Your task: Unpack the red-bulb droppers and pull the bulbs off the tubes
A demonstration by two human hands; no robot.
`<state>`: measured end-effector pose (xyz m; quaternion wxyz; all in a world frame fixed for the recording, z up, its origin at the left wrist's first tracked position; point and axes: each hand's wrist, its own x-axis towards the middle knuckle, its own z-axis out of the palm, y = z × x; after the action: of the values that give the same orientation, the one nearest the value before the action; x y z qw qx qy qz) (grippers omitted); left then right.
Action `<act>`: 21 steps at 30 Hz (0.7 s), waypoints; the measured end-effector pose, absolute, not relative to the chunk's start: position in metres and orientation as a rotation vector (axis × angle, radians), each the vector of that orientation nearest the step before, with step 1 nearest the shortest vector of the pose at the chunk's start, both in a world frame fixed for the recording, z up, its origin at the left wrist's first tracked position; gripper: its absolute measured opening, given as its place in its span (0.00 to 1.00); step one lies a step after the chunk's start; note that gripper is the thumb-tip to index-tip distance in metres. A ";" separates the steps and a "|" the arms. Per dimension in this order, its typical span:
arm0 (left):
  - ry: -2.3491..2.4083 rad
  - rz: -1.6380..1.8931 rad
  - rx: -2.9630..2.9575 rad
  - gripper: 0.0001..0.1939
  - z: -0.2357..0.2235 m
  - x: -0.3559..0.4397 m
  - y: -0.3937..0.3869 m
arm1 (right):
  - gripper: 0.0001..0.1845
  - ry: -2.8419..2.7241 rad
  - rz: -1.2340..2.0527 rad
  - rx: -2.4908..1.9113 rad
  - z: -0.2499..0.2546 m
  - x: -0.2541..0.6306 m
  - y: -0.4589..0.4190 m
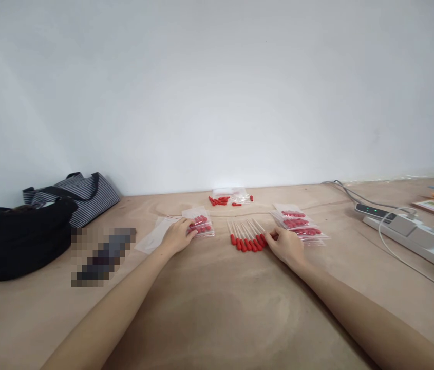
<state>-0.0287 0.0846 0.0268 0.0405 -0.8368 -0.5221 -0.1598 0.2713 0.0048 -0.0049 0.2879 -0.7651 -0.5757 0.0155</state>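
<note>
My left hand (177, 236) is at the left edge of small clear zip bags (204, 234) with red pieces inside, its thumb and fingertips closed on the edge of one. Between my hands, several pale sticks with red tips (244, 242) lie side by side in a fan, red ends toward me. My right hand (286, 245) is at the right end of this fan, thumb and forefinger pinched at the last red tip. Just beyond the right hand, more filled zip bags (296, 223) overlap in a stack. Flat clear bags (155, 236) lie under and beside my left wrist.
Loose red pieces (220, 201) lie near the wall beside another clear bag (229, 192). A black bag (27, 241), a striped bag (93, 198) and a blurred dark object (105, 255) are at left. A power strip (413, 239) with cables stands at right.
</note>
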 end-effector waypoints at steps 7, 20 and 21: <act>-1.549 -0.358 -2.567 0.09 0.028 -0.026 0.090 | 0.18 -1.611 -0.042 -2.003 -0.012 0.272 0.008; -1.554 -0.394 -2.338 0.11 0.035 -0.017 0.095 | 0.13 -1.658 0.110 -1.947 -0.017 0.283 0.018; -1.539 -0.393 -2.332 0.11 0.039 -0.015 0.092 | 0.14 -1.661 0.096 -1.948 -0.017 0.283 0.018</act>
<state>-0.0145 0.0920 0.0391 0.1594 -0.8158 -0.5386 -0.1375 0.2831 0.0176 -0.0166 0.2857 -0.7288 -0.6213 0.0358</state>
